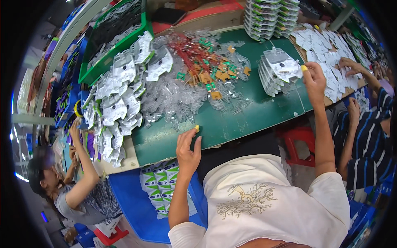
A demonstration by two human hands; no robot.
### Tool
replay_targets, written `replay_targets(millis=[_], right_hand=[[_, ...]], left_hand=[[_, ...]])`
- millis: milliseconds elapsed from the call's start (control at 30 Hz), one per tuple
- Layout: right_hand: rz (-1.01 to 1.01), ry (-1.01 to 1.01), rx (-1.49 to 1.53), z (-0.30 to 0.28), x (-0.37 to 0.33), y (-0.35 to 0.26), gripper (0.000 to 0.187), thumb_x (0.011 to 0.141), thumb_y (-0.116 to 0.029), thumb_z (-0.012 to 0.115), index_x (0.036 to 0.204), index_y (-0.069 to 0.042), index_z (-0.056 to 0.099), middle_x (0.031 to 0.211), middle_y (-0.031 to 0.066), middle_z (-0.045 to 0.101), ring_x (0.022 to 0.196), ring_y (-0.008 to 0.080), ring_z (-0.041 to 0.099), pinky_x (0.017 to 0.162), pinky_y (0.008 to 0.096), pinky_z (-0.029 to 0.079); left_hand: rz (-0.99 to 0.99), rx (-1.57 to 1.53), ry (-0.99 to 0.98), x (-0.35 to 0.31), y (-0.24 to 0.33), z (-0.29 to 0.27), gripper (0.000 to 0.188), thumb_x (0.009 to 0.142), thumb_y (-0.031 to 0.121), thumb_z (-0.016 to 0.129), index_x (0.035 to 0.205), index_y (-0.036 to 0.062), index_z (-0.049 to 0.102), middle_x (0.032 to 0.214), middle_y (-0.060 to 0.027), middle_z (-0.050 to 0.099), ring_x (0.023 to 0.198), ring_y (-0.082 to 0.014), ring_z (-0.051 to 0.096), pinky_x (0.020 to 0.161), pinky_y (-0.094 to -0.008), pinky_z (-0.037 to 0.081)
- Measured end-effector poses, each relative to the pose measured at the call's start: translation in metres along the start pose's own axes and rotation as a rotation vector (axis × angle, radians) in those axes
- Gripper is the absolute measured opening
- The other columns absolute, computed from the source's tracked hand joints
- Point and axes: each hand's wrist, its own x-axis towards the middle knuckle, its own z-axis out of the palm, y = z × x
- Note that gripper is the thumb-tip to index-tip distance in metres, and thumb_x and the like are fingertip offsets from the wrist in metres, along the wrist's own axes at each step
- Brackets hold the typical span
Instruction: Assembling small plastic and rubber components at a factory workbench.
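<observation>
Lots of glossy clear plastic bits heaped on the smooth green bench, thin red wires & flat orange tabs strewn across 'em. Green bin, top L, piled w/ dark & grey pcs; blue tub under the edge, green-and-white packs in it. Plate stack, R side of bench: shiny, whitish, curvy-edged, dark spot on top. Right hand at its edge, can't tell if grip's clamped on it; left hand nr front edge, thumb & index apart, yellow cap on index.
</observation>
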Motion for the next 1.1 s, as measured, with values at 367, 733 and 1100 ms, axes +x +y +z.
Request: replay_targets(millis=[367, 733, 1100], right_hand=[[-0.434, -0.322, -0.269, 0.157, -0.029, -0.080, 0.015, 0.084, -0.004, 0.067, 0.099, -0.003, 0.071, 0.083, 0.0120, 0.067, 0.067, 0.0242, 0.065, 0.060, 0.0332, 0.051], [-0.405, -0.317, -0.227, 0.209, 0.016, -0.059, 0.014, 0.089, -0.009, 0.065, 0.098, -0.001, 0.072, 0.083, 0.0089, 0.070, 0.066, 0.0143, 0.064, 0.059, 0.0284, 0.050], [-0.260, -0.528, -0.016, 0.161, -0.058, -0.132, 0.013, 0.082, 0.002, 0.064, 0.093, 0.000, 0.071, 0.068, -0.0036, 0.059, 0.059, 0.0010, 0.048, 0.054, 0.0192, 0.037]], left_hand=[[0.123, -0.041, 0.067, -0.003, -0.008, 0.001, 0.024, 0.082, -0.002, 0.070, 0.106, -0.0027, 0.066, 0.103, -0.0167, 0.068, 0.092, -0.0340, 0.063, 0.081, -0.0391, 0.050], [0.164, -0.081, 0.117, -0.006, -0.013, -0.002, 0.022, 0.080, -0.006, 0.069, 0.101, -0.0015, 0.067, 0.096, -0.0156, 0.068, 0.087, -0.0330, 0.063, 0.076, -0.0383, 0.051], [-0.223, -0.601, 0.166, -0.003, -0.003, -0.006, 0.027, 0.090, 0.003, 0.068, 0.116, -0.0024, 0.063, 0.103, -0.0091, 0.067, 0.091, -0.0147, 0.063, 0.085, -0.0278, 0.050]])
